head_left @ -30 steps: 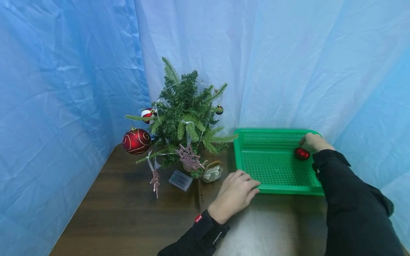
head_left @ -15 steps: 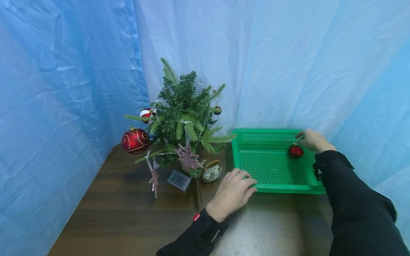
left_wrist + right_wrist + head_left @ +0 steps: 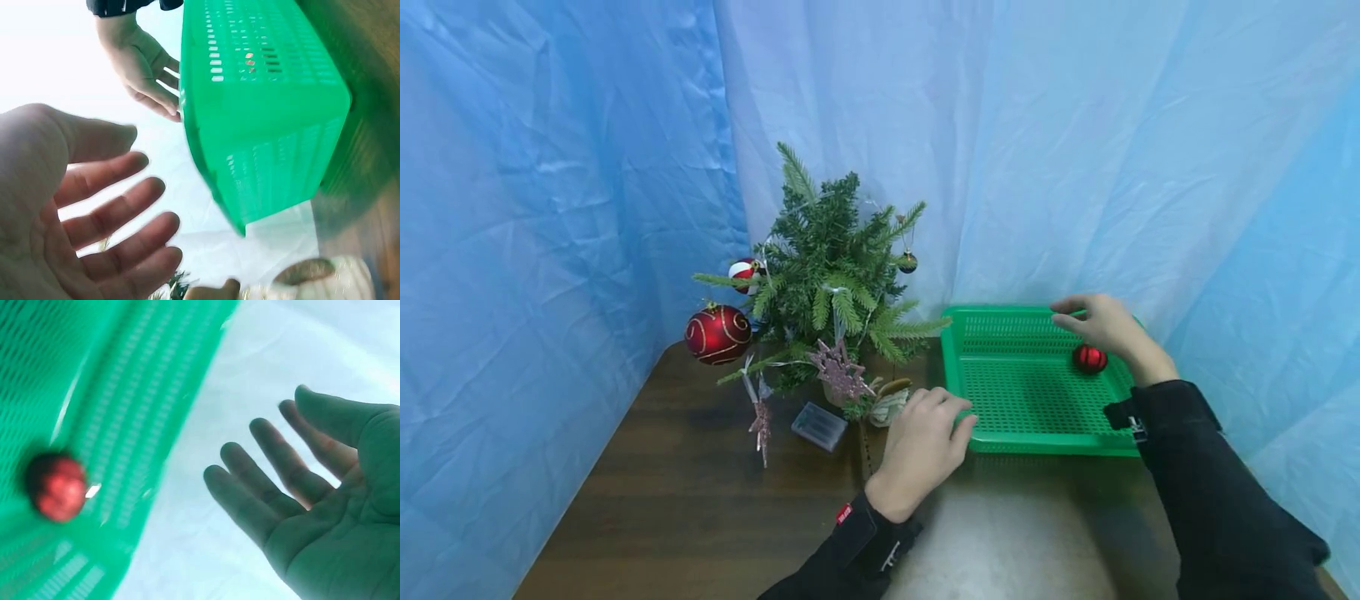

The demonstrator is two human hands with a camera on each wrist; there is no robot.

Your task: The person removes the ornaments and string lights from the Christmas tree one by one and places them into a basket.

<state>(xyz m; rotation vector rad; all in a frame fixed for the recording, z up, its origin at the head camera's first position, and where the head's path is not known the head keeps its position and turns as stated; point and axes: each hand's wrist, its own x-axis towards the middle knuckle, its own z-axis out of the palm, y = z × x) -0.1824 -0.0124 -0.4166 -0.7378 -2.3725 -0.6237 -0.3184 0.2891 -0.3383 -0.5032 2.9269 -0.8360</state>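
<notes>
Head cam: red bauble (image 3: 1089,359) sits in green basket (image 3: 1052,443) toward back right. Right hand (image 3: 1108,325) up near back rim, left hand (image 3: 921,446) by front left corner. Both hands empty, fingers loosely spread; palms only show on wrist cams. Left wrist cam: clear gap to basket, just red specks (image 3: 250,61) through holes. Right wrist cam catches bauble's shiny cap (image 3: 92,490).

Basket (image 3: 1045,444): green, rectangular, shallow, with perforated floor and walls and a solid rim; stands upright on the bench (image 3: 662,500), open side up. Ball ornament (image 3: 1090,359): red, round, glossy; rests inside the basket, toward its far right corner
</notes>
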